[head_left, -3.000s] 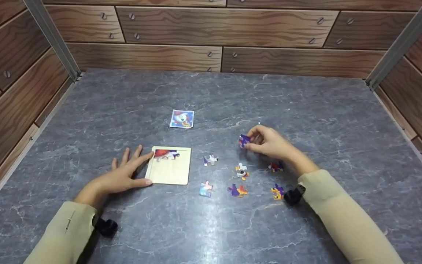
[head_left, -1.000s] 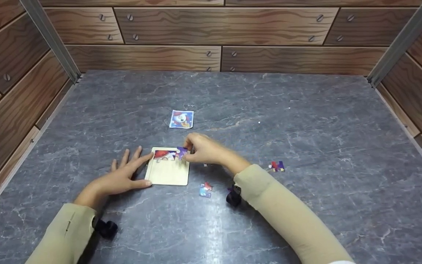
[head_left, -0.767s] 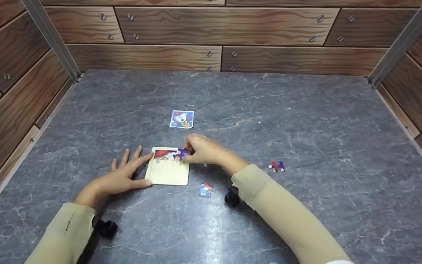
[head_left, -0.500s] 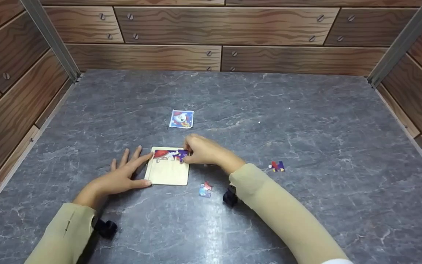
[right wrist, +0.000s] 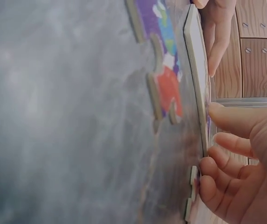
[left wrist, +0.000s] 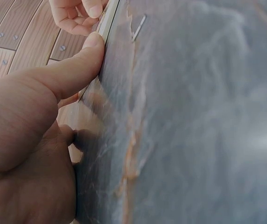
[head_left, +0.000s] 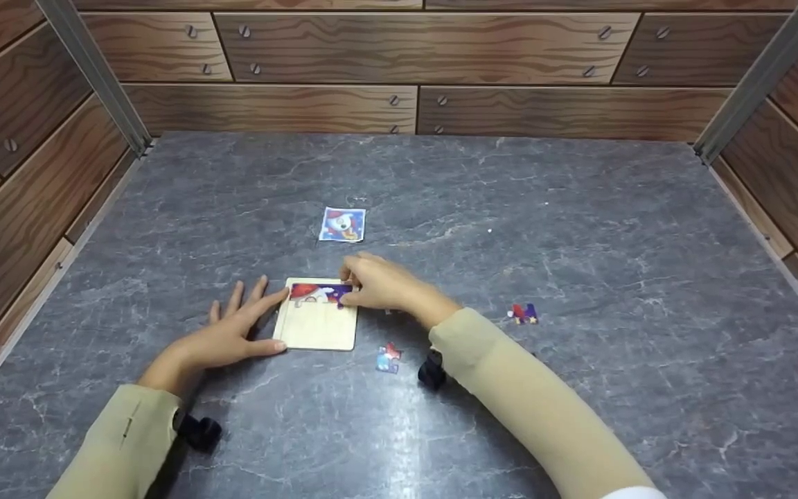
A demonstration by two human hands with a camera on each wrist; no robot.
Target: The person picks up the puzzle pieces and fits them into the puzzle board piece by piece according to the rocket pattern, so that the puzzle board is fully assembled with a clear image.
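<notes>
A pale wooden puzzle tray (head_left: 316, 329) lies on the grey marbled tabletop in the head view. Along its far edge sit red-and-white puzzle pieces (head_left: 307, 290), and a purple puzzle piece (head_left: 341, 294) fills the far right corner. My right hand (head_left: 388, 284) has thumb and index finger at that purple piece, the other fingers curled by the tray's side. My left hand (head_left: 240, 329) rests flat with spread fingers, its index finger and thumb against the tray's left edge. In the left wrist view the thumb (left wrist: 82, 60) touches the tray's edge.
A small picture card (head_left: 343, 224) lies beyond the tray. One blue-and-red loose piece (head_left: 388, 358) is right of the tray's near corner, a red-and-purple one (head_left: 525, 314) farther right. My right forearm hides other loose pieces. Wood-patterned walls (head_left: 323, 48) enclose the table.
My right hand has carried the purple piece leftward from the table's right side to the tray. There the piece went from tilted to flat in the far right corner. The left hand stays put.
</notes>
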